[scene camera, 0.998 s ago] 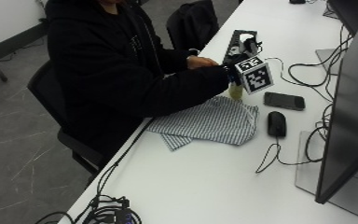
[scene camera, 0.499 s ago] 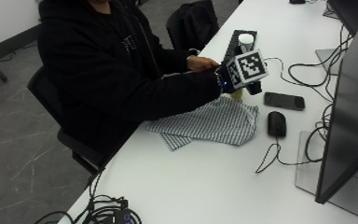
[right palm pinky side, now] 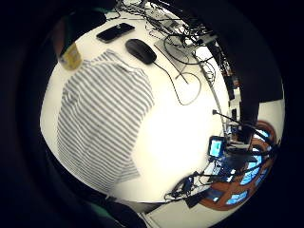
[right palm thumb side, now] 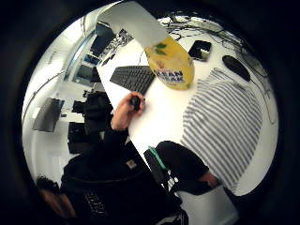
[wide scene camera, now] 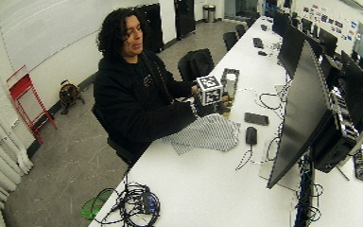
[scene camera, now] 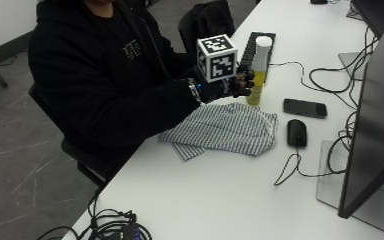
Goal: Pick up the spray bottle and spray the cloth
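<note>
— What has the gloved right hand (scene camera: 230,87) got?
— Its fingers curl round the spray bottle (scene camera: 258,70), upright with yellow liquid, raised over the white table (scene camera: 245,190)

— And the cloth?
— The striped cloth (scene camera: 222,129) lies rumpled just below the hand; a phone (scene camera: 304,108) and mouse (scene camera: 296,132) sit beside it

Cloth (scene camera: 224,129): on the table (scene camera: 198,200), before the person.
Spray bottle (scene camera: 258,70): upright, just beyond the cloth, beside the keyboard (scene camera: 253,47).
Phone (scene camera: 304,108): right of the bottle.
Mouse (scene camera: 296,132): just beside the cloth, near the phone.
</note>
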Available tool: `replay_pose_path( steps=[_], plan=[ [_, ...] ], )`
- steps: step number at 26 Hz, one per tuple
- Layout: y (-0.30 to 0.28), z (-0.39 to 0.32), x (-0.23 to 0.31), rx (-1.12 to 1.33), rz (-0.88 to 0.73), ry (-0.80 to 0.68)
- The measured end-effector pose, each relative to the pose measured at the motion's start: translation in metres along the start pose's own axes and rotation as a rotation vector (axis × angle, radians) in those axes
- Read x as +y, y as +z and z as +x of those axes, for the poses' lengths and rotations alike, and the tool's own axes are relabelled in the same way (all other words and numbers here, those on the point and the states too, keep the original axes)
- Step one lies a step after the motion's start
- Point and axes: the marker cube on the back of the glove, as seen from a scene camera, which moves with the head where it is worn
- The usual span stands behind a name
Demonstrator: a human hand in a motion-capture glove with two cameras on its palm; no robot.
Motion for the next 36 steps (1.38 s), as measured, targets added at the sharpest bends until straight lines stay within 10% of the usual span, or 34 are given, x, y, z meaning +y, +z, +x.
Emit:
replay_pose_path(
  steps=[18,36],
  plan=[
    [-0.002,-0.002,0.165,0.027,-0.064,0.095],
    [-0.036,-0.055,0.200,0.080,-0.010,0.007]
  ],
)
